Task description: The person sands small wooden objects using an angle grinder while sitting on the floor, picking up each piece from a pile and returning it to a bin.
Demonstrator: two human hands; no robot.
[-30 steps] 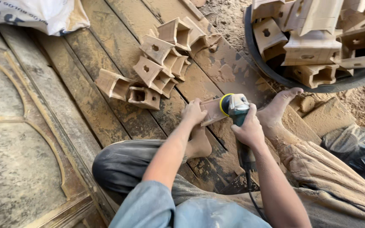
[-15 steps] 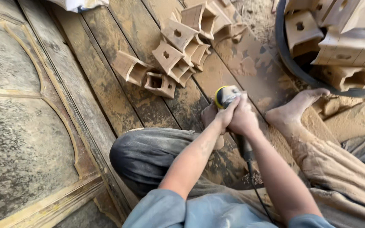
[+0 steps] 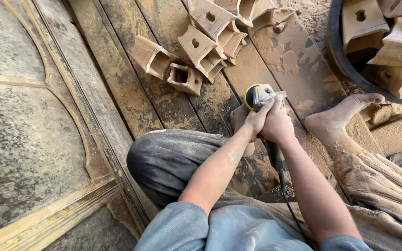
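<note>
My hands sit between my knee on the left and foot on the right; wooden blocks lie farther off, a tub far right.

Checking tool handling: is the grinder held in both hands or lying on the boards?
Held. Right hand wraps the grinder body, left hand clasps alongside. Running or not: cannot tell.

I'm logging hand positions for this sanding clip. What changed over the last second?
The left hand, which a second ago pressed a small wooden piece beside the tool, has come over to join the right hand on the angle grinder; both now grip it. The view has also shifted. The pile of carved wooden blocks, the black tub and the bare right foot stay put.
</note>
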